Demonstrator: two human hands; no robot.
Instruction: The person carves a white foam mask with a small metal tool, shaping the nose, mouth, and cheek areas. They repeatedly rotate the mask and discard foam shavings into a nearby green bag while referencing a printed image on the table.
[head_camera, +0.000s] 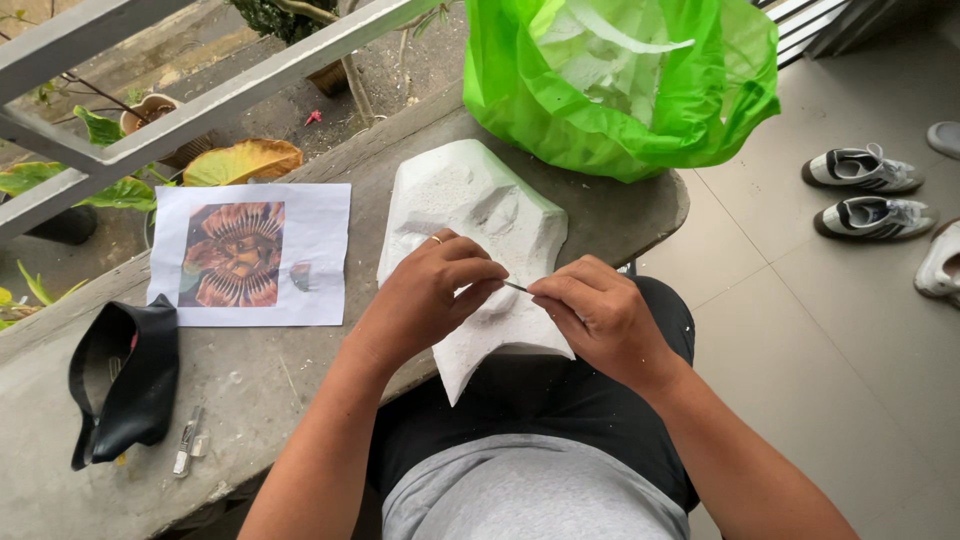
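1. White carved block (480, 215), chalky and grainy with blunt angular facets, leans from my lap up onto the edge of the desk (250, 385); its lower end tapers to a point over my dark trousers.
2. My left hand (425, 295) rests curled on the block's lower face, with a ring on one finger and the fingertips pinched narrow at the tip of a thin tool (516, 287).
3. My right hand (600, 320) is closed around that same slim, dark tool, gripping it like a pen against the block.
4. The desk is a rough grey concrete slab with a rounded end, dusted with white specks.
5. A sheet of white paper (320, 255) lies flat left of the block, printed with a reddish-brown, petal-like picture.
6. A black cap (130, 385) lies nearer me on the left, a small clear glassy object (188, 440) just beside it.
7. A bright green plastic bag (620, 80), thin and crinkled, sits at the far end of the desk; pale white lumps show through it.
8. Sneakers (865, 195) stand on the tiled floor at right.
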